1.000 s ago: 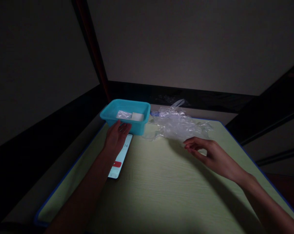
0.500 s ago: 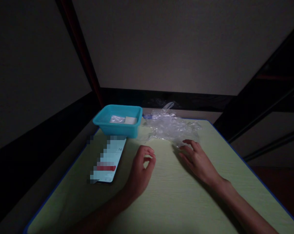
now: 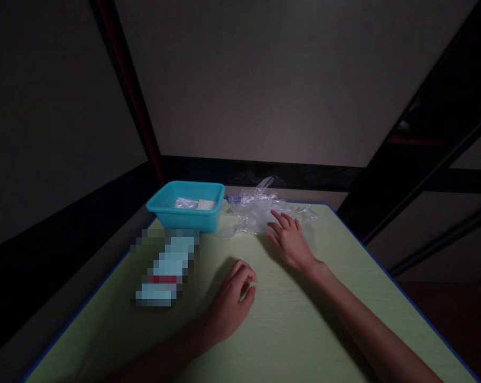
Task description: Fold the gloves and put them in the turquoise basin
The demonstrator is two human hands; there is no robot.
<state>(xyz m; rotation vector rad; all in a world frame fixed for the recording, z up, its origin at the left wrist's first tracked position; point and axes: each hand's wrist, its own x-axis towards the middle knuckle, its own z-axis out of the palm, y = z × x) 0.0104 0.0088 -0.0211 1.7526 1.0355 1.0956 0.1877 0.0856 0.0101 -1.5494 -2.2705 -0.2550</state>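
Observation:
My right hand lies flat with fingers stretched out on a heap of clear plastic bags at the far side of the pale green table. My left hand rests on the table nearer to me, fingers loosely curled, holding nothing. A lit phone lies to the left of that hand. Behind the phone stands a teal plastic tub with a white block and a clear packet inside.
The table has a blue rim and ends at a dark rail below a grey wall. A dark red post rises behind the tub. Black slanted bars stand to the right of the table.
My left hand came away from the tub, crossed the phone and settled mid-table. My right hand slid forward onto the plastic bags. The view tilted slightly.

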